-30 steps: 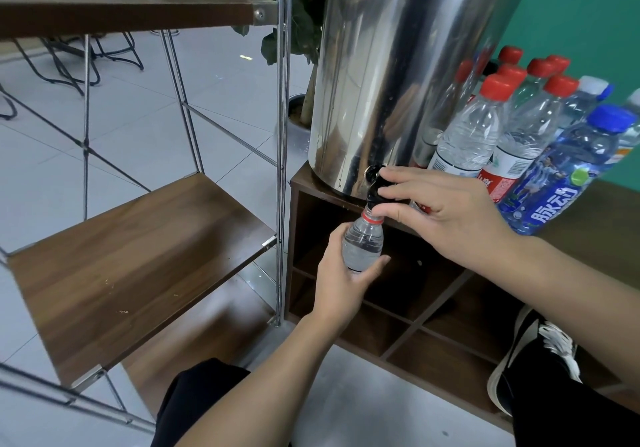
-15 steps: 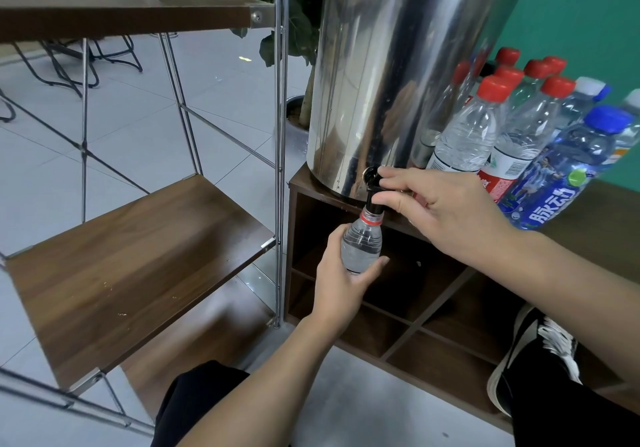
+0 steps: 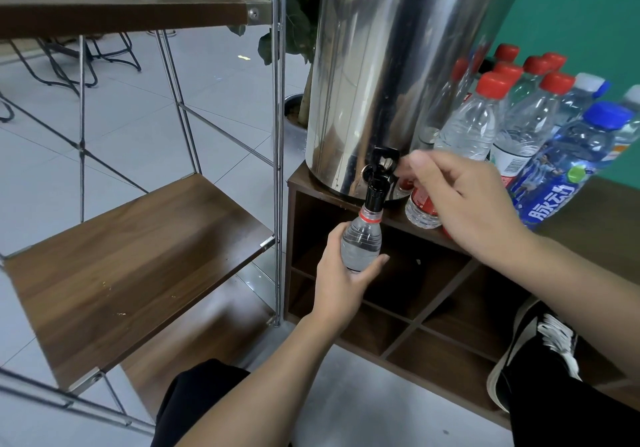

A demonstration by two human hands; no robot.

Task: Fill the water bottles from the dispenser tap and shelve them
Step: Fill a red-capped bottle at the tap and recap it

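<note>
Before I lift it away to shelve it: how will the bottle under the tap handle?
The bottle looks thin clear plastic, so it probably dents if squeezed. It seems nearly full and uncapped, so likely heavy and apt to spill if tilted.

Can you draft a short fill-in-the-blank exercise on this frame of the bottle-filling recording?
1. The left hand holds the open bottle with its mouth right under the black ____.
2. The bottle with the Chinese label has a ____ cap.
3. The dispenser stands on a wooden ____ with open compartments.
4. The right hand reaches toward the tap lever with its fingers ____.

Missing words: tap; blue; cabinet; curled
</note>
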